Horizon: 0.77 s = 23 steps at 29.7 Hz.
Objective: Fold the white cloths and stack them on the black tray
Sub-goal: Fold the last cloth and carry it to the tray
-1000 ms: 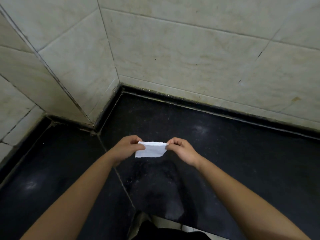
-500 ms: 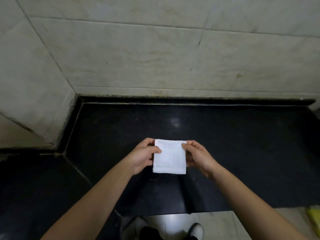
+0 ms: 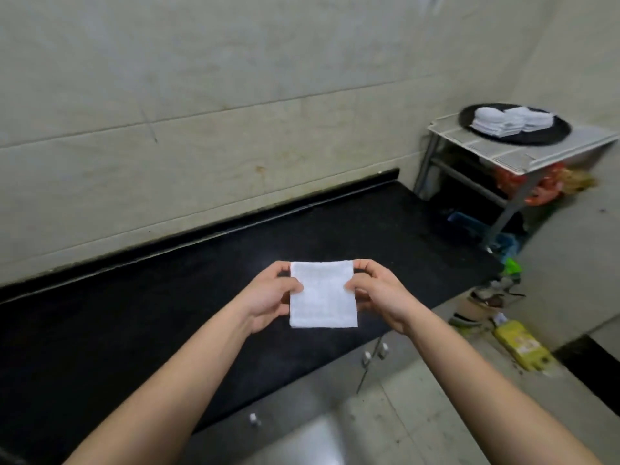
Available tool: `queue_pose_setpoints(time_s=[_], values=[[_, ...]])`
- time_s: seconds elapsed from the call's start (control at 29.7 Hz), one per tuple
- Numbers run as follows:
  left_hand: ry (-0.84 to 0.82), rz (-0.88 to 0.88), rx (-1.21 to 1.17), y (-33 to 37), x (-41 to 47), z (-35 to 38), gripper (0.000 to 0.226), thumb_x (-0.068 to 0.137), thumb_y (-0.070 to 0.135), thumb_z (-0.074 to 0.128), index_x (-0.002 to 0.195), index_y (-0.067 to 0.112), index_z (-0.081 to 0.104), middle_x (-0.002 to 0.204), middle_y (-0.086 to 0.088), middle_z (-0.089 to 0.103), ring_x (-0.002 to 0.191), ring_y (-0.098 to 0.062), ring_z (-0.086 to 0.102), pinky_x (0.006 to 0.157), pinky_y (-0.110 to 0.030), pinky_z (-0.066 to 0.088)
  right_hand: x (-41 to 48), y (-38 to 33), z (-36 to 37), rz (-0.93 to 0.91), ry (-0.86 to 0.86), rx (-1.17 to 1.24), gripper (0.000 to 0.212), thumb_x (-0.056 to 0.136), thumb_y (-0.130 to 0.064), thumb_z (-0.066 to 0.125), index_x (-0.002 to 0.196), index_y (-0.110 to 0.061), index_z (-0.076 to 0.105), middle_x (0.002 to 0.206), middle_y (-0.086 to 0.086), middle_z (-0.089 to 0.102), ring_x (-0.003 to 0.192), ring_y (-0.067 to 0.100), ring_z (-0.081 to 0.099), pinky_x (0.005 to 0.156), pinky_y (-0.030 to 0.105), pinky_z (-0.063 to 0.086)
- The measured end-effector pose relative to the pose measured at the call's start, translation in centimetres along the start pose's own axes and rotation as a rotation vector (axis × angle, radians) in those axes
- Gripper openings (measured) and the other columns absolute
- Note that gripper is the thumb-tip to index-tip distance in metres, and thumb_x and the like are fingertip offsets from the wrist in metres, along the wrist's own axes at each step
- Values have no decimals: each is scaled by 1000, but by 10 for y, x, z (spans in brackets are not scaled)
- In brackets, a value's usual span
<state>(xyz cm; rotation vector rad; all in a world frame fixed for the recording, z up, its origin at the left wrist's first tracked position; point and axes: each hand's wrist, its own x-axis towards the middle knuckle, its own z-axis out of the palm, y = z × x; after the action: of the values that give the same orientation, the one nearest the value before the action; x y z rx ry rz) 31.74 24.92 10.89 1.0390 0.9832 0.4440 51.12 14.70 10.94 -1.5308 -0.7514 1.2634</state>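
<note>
While both hands pinch it at mid-frame, the folded white cloth [image 3: 322, 295] hangs above the black counter [image 3: 167, 313]. The left hand [image 3: 270, 298] and right hand [image 3: 377, 295] each curl thumb and fingers onto a side edge. The black tray [image 3: 557, 134], with stacked cloths [image 3: 510, 120], sits well apart at upper right; carrying the cloth there by light edge pinches could let the fold fall open.

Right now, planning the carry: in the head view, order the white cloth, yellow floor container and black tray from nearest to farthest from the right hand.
1. White cloth: pinched by the right hand itself.
2. Yellow container: on the floor, lower right.
3. Black tray: on the table, far upper right.
</note>
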Motion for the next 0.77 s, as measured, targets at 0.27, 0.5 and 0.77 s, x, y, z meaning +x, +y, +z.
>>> queue_pose_setpoints(time_s=[0.27, 0.5, 0.77], values=[[-213, 18, 114, 8, 23, 220, 32, 87, -7, 53, 115, 7, 55, 113, -16, 67, 94, -29, 69, 73, -40, 59, -77, 1, -204, -30, 206, 80, 32, 85, -2, 59, 114, -16, 65, 97, 5, 74, 75, 17, 68, 57, 28, 53], [-302, 26, 133, 16, 66, 332, 31, 86, -8, 54, 113, 7, 57, 107, -16, 69, 90, -27, 69, 69, -39, 57, -85, -2, -314, -66, 321, 136, 30, 87, -1, 58, 112, -16, 66, 99, 5, 74, 82, 17, 68, 59, 28, 54], [-384, 79, 131, 50, 190, 471, 34, 88, -6, 54, 121, 5, 56, 116, -16, 67, 99, -29, 68, 74, -41, 60, -9, -28, -473, -107, 436, 116, 29, 89, 0, 57, 111, -16, 66, 94, 6, 71, 75, 15, 67, 55, 26, 51]])
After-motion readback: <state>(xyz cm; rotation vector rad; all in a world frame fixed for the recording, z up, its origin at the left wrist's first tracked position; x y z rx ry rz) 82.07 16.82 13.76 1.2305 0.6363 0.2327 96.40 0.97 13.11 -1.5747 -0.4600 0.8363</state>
